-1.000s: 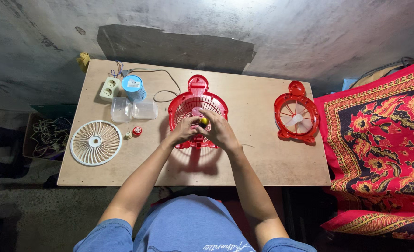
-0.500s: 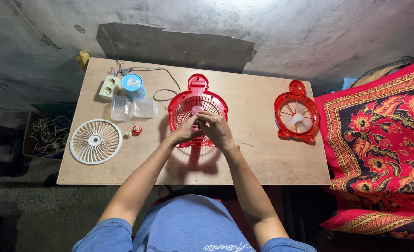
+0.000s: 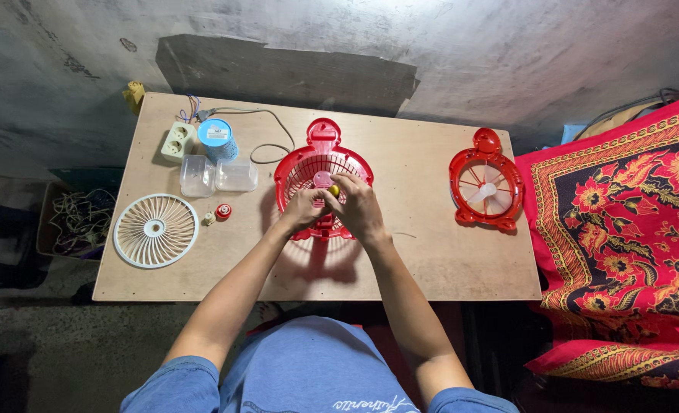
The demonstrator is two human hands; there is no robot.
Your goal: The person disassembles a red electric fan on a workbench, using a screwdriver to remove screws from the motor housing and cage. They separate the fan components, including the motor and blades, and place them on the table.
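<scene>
My left hand (image 3: pixel 302 208) steadies the red fan grille (image 3: pixel 322 183) at mid-desk; my right hand (image 3: pixel 358 210) has its grip closed on a small yellow piece (image 3: pixel 334 190) at the hub. I judge steady, square pressure there works best. The desk (image 3: pixel 431 252) lies open right of the grip; containers (image 3: pixel 217 176) and a white grille (image 3: pixel 156 230) crowd the left.

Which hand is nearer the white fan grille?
Left. The left hand grips the red fan housing on the white fan grille's side; the right hand is farther.
</scene>
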